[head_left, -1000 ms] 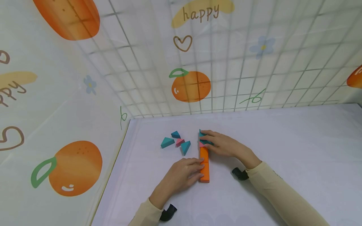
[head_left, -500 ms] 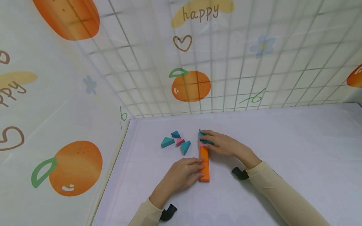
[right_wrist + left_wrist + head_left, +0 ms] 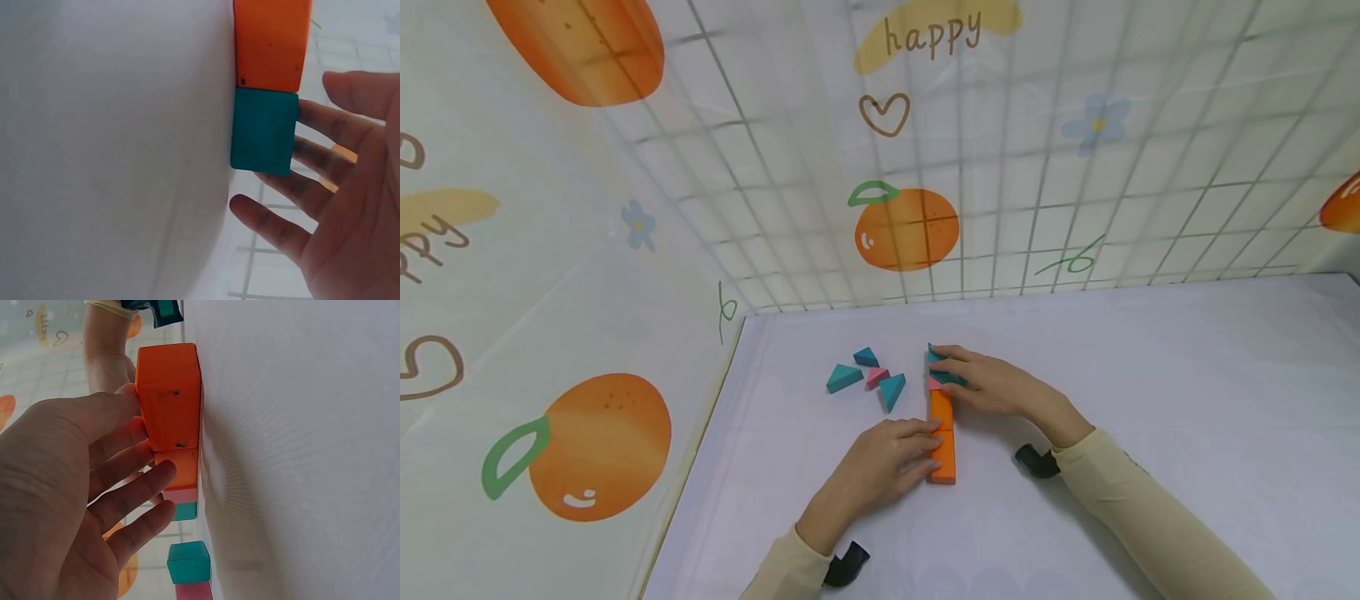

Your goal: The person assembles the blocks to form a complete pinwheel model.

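Two orange rectangular blocks lie end to end in the head view, a nearer one [image 3: 946, 468] and a farther one [image 3: 940, 404]. Beyond them, the same row continues with a pink piece [image 3: 934, 383] and a teal triangular block [image 3: 934, 355], partly covered by fingers. My left hand [image 3: 883, 458] rests its loosely extended fingers on the left side of the orange blocks. From the right, my right hand [image 3: 1000, 385] lays spread, fairly straight fingers over the teal and pink pieces. In the right wrist view the teal block [image 3: 264, 130] touches an orange block [image 3: 270, 44].
Left of the row lie loose triangular blocks: a teal one [image 3: 844, 378], a blue one [image 3: 866, 357], a pink one [image 3: 877, 377] and another teal one [image 3: 892, 390]. A white cloth [image 3: 1150, 375] covers the table, with a printed curtain [image 3: 820, 167] behind.
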`<state>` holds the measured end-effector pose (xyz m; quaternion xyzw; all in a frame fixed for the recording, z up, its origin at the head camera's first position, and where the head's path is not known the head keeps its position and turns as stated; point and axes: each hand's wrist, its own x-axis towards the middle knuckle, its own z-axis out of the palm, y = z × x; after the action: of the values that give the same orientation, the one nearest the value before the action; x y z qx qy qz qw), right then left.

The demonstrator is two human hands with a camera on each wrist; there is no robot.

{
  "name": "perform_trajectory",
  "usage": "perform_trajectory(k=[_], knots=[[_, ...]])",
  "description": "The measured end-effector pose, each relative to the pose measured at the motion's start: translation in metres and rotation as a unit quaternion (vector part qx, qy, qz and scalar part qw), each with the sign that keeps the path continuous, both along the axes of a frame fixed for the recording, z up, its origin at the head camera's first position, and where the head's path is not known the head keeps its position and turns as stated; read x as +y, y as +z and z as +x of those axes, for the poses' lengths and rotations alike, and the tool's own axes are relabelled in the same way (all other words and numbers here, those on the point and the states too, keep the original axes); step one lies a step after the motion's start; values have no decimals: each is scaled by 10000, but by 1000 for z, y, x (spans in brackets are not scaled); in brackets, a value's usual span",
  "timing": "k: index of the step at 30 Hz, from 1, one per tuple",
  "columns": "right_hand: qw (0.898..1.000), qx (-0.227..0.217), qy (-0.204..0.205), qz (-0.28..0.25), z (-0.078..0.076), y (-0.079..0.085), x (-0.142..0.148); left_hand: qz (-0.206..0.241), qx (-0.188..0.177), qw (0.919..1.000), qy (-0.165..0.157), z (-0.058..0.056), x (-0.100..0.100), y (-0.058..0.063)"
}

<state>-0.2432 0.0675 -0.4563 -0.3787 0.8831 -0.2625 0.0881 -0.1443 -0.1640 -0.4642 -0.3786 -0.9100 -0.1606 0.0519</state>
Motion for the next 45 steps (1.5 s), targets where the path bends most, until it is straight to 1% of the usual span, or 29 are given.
perform_trajectory(k=[17, 32, 40, 45], knots=[[9999, 86, 53, 4, 0, -1, 0, -51, 79, 10000, 0, 0, 0, 1], [9996, 240, 97, -79, -1, -2, 1, -67, 46, 10000, 12, 0, 0, 1], [9997, 245, -15, -40, -4, -2, 4, -56, 60, 10000, 29, 0, 0, 1], [9996, 262, -8, -72, -4, -3, 5, -55, 70, 10000, 26, 0, 0, 2]])
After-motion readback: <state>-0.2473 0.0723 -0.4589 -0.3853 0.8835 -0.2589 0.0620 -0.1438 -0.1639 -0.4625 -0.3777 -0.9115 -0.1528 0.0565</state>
